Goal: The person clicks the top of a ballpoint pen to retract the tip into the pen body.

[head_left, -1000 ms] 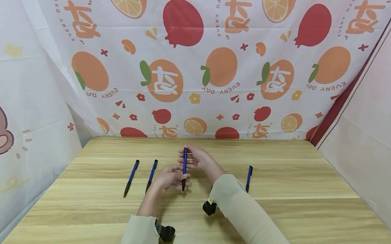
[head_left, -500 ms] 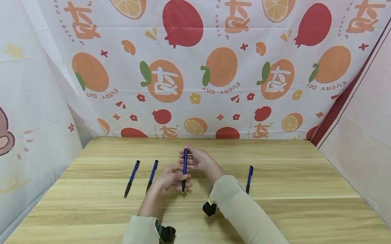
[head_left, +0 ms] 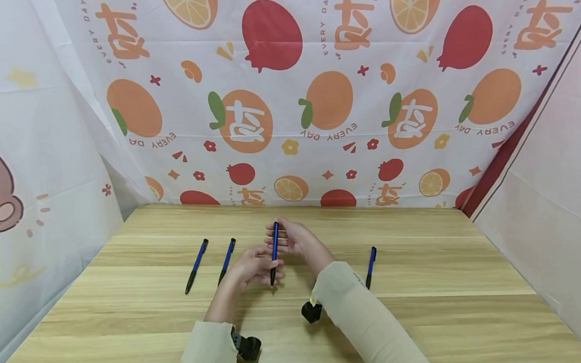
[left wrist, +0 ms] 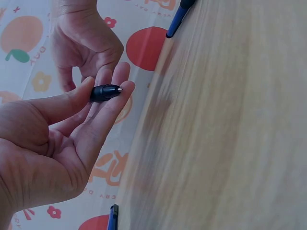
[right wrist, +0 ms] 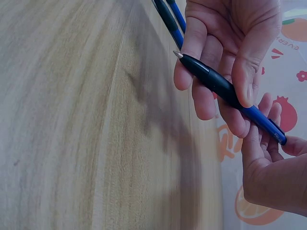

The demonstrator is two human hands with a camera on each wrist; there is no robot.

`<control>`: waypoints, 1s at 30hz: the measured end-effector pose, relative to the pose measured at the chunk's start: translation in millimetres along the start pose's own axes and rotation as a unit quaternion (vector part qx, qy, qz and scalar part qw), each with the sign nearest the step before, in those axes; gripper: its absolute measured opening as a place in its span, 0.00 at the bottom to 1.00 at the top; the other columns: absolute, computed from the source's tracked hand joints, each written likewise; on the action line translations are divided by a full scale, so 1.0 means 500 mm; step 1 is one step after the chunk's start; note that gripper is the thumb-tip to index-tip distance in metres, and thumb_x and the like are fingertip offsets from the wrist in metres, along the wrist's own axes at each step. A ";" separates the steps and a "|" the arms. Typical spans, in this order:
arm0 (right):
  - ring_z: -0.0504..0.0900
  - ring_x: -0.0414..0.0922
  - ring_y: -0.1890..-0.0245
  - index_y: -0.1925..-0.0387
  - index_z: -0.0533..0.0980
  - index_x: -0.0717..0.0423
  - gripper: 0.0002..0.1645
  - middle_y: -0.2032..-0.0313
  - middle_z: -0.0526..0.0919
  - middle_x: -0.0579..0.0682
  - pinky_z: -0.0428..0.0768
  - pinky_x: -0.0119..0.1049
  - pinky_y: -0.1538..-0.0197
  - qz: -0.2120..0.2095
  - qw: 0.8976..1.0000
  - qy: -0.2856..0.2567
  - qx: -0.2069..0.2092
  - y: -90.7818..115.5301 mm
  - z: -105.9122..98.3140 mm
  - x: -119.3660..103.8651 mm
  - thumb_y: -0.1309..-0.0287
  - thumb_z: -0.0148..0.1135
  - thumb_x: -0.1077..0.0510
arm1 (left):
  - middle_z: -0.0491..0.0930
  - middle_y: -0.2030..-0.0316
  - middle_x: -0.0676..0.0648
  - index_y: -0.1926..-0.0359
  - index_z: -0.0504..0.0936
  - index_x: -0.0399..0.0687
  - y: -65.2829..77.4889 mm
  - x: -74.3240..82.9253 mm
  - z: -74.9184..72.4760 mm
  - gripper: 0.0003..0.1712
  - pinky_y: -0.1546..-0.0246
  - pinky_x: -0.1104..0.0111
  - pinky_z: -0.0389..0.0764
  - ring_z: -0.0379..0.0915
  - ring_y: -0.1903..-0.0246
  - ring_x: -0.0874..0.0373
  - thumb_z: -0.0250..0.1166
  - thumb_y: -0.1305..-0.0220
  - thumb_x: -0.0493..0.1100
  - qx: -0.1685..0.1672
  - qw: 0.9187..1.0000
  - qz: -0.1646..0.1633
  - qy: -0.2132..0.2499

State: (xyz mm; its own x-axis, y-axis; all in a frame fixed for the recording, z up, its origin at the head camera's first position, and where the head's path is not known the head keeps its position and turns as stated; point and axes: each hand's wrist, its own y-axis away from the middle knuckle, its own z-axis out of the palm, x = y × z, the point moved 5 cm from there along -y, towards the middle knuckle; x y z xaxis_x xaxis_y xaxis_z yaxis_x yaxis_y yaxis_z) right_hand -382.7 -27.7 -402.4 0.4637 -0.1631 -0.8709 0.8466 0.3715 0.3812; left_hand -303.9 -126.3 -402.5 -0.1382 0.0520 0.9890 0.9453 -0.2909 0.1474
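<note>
A blue and black click pen (head_left: 275, 241) is held above the wooden table between both hands. My left hand (head_left: 248, 265) pinches it around the dark grip, thumb on top and fingers spread beneath. At the upper end, the thumb of my right hand (head_left: 299, 240) is on the clicker, its fingers against the blue barrel by the clip. In the right wrist view the pen (right wrist: 220, 86) slants down to the right, its silver writing tip showing. The left wrist view shows the same pen (left wrist: 104, 93) nearly end-on, tip out.
Two similar pens, one far left (head_left: 196, 267) and one partly behind the left wrist (head_left: 227, 259), lie on the wooden table (head_left: 432, 329). Another pen (head_left: 370, 266) lies right of the right forearm. A fruit-print cloth (head_left: 288, 148) hangs behind the table.
The pen's writing tip now shows at its lower end, where only the black end showed before. Both hands have stayed nearly in place.
</note>
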 end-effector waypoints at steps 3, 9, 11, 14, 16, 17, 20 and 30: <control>0.81 0.50 0.60 0.45 0.71 0.67 0.27 0.44 0.70 0.63 0.76 0.44 0.52 0.000 1.000 -0.001 0.004 0.000 -0.001 0.002 0.31 0.42 0.49 | 0.75 0.55 0.29 0.44 0.62 0.20 0.002 0.000 0.001 0.21 0.68 0.59 0.80 0.79 0.63 0.43 0.51 0.35 0.29 0.001 1.000 0.003 0.001; 0.79 0.52 0.56 0.46 0.71 0.67 0.27 0.43 0.70 0.63 0.76 0.44 0.52 0.006 1.000 -0.005 0.006 0.004 -0.002 0.001 0.31 0.42 0.49 | 0.75 0.54 0.29 0.44 0.62 0.21 0.002 -0.003 0.001 0.21 0.68 0.58 0.80 0.78 0.62 0.41 0.52 0.35 0.30 -0.003 1.000 0.005 0.002; 0.78 0.53 0.53 0.46 0.71 0.66 0.26 0.43 0.69 0.63 0.76 0.44 0.51 0.005 1.000 -0.006 0.004 0.005 -0.001 -0.001 0.31 0.42 0.49 | 0.75 0.54 0.29 0.44 0.62 0.21 0.002 -0.003 0.001 0.21 0.68 0.59 0.80 0.78 0.62 0.41 0.52 0.35 0.30 -0.005 1.000 0.006 0.001; 0.77 0.54 0.52 0.48 0.72 0.66 0.25 0.43 0.70 0.63 0.75 0.45 0.51 0.003 1.000 -0.010 0.003 0.004 0.000 -0.003 0.31 0.42 0.50 | 0.74 0.53 0.29 0.43 0.61 0.21 0.002 -0.001 0.001 0.22 0.68 0.59 0.80 0.78 0.61 0.41 0.51 0.35 0.30 -0.008 1.000 0.006 0.002; 0.78 0.53 0.53 0.48 0.72 0.66 0.25 0.44 0.70 0.62 0.75 0.45 0.50 0.004 1.000 -0.010 0.002 0.004 0.000 -0.004 0.31 0.42 0.50 | 0.74 0.53 0.29 0.43 0.61 0.21 0.002 0.000 0.001 0.21 0.68 0.59 0.80 0.78 0.61 0.41 0.51 0.34 0.30 -0.008 1.000 0.005 0.004; 0.78 0.53 0.54 0.47 0.72 0.66 0.25 0.44 0.70 0.62 0.75 0.45 0.50 0.006 1.000 -0.011 0.001 0.003 0.000 -0.004 0.31 0.42 0.50 | 0.74 0.53 0.29 0.43 0.61 0.21 0.002 0.000 0.002 0.22 0.68 0.60 0.80 0.77 0.61 0.40 0.50 0.34 0.30 -0.007 1.000 0.004 0.004; 0.80 0.50 0.58 0.44 0.70 0.66 0.26 0.42 0.68 0.62 0.74 0.45 0.49 0.013 1.000 -0.007 -0.006 0.003 -0.002 -0.004 0.31 0.41 0.50 | 0.74 0.53 0.29 0.43 0.61 0.21 0.001 -0.002 0.003 0.21 0.68 0.60 0.80 0.77 0.61 0.40 0.50 0.35 0.29 -0.002 1.000 0.000 0.008; 0.78 0.50 0.57 0.42 0.68 0.66 0.27 0.52 0.76 0.58 0.73 0.44 0.48 0.025 1.000 -0.004 -0.005 -0.009 -0.008 -0.001 0.30 0.40 0.49 | 0.75 0.53 0.29 0.43 0.62 0.22 -0.005 -0.004 0.002 0.22 0.68 0.60 0.80 0.78 0.62 0.42 0.51 0.35 0.30 -0.003 1.000 -0.006 0.010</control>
State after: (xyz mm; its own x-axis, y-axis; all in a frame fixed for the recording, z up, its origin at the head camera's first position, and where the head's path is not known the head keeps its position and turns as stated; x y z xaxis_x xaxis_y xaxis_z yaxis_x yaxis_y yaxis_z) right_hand -387.6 -25.5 -404.8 0.5080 -0.1520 -0.8478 0.8193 0.3891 0.4212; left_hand -305.7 -125.0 -404.6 -0.1551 0.0360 0.9872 0.9419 -0.2959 0.1588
